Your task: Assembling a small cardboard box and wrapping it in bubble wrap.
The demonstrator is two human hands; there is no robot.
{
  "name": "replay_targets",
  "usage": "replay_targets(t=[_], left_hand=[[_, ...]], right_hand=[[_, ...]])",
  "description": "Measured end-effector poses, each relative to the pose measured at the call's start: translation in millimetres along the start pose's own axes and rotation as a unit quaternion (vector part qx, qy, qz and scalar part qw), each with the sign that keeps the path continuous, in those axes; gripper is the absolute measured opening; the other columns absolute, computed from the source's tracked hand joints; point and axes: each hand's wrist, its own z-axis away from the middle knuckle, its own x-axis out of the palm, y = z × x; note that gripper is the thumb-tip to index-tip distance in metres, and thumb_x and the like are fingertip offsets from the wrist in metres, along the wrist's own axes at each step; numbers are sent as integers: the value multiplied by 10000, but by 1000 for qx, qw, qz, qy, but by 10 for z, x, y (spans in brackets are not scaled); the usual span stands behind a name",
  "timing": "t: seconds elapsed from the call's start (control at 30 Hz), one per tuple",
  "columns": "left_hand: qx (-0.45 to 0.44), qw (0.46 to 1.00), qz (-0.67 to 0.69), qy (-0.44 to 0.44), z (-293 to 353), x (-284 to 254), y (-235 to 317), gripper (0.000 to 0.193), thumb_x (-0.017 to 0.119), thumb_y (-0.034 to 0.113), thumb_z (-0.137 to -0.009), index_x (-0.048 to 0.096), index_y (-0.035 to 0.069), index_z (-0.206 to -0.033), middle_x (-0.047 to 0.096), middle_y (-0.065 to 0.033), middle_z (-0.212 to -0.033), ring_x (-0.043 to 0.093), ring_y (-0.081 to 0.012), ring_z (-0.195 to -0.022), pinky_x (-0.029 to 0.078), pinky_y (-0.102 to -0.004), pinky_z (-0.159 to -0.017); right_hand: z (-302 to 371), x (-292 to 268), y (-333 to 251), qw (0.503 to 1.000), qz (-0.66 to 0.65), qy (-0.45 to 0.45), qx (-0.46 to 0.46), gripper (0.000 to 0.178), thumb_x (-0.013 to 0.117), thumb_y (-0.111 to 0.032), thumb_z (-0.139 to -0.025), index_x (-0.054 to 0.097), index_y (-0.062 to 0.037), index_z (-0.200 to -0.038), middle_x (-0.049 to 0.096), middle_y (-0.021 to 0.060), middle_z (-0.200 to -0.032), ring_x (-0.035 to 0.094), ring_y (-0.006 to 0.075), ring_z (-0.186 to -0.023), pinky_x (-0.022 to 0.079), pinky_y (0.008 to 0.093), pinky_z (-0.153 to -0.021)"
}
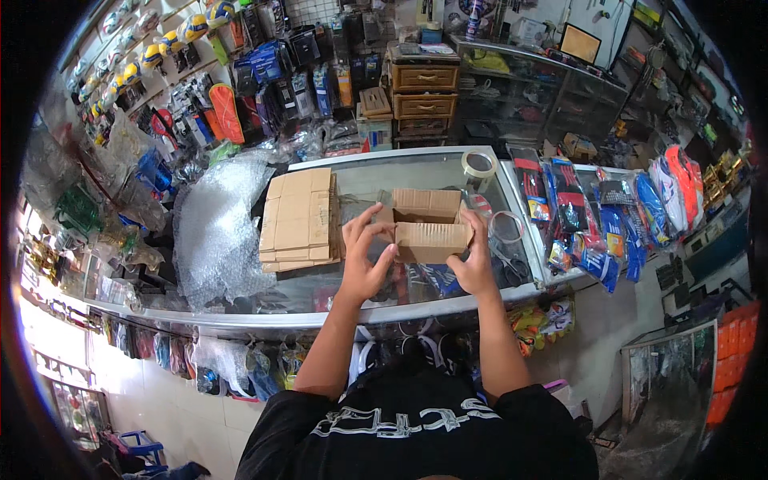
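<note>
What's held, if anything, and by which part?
An open cardboard box: right hand holding its right end; left hand at its left end, grip unclear.

Inside bottom of the cardboard box [433,242] out of sight

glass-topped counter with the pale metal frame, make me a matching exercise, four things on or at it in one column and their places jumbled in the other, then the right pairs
Things
1. small brown cardboard box with an open top
2. stack of flattened brown cardboard
3. clear plastic bubble wrap
4. round roll of pale tape

Places
A. farthest left of the four
B. near the counter's far edge, toward the right
C. between the left hand and the right hand
D. just left of the left hand

Right pairs: 1-C, 2-D, 3-A, 4-B
</note>
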Motion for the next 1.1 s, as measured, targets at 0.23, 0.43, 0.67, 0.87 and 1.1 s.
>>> replay_targets(t=[0.23,0.43,0.67,0.87,1.1], left_hand=[[5,998,69,11,77,38,-134,209,591,107,-1030,725,30,-1172,557,-222,-1574,483,-399,-1467,366,-500,-1234],[-70,997,41,-12,53,94,-69,340,514,-117,-1004,722,-3,-1248,606,-240,-1455,548,-404,-1441,395,-445,-1228],[-65,978,192,-43,102,151,-267,439,456,-150,-947,838,36,-1056,536,-261,-1659,504,-407,-1549,348,-456,-1281],[-55,991,123,-23,87,192,-270,315,476,-106,-946,759,32,-929,515,-242,-1682,395,-489,-1606,282,-543,-1294],[24,997,-53,47,66,9,1,260,554,-112,-904,742,60,-950,542,-163,-1689,282,-484,-1664,140,-546,-1270]], right_hand=[[3,-10,18,954,-261,110,94,298,666,-132,-1004,557,-33,-1263,562,91,-1274,551,198,-1214,419,352,-1101],[-18,-49,32,961,-229,84,133,116,696,-93,-1025,599,-40,-1060,581,-20,-998,545,71,-911,458,259,-847],[-24,-66,34,939,-282,34,195,277,772,-57,-957,589,-40,-1163,600,-4,-1060,582,94,-995,481,278,-897],[-25,26,99,965,-219,39,140,314,793,-114,-983,595,-13,-1205,626,158,-1425,595,181,-1303,504,347,-1090],[-23,-31,-122,991,-38,90,90,436,828,-241,-980,634,-19,-1302,546,230,-1619,554,343,-1472,492,473,-1149]])
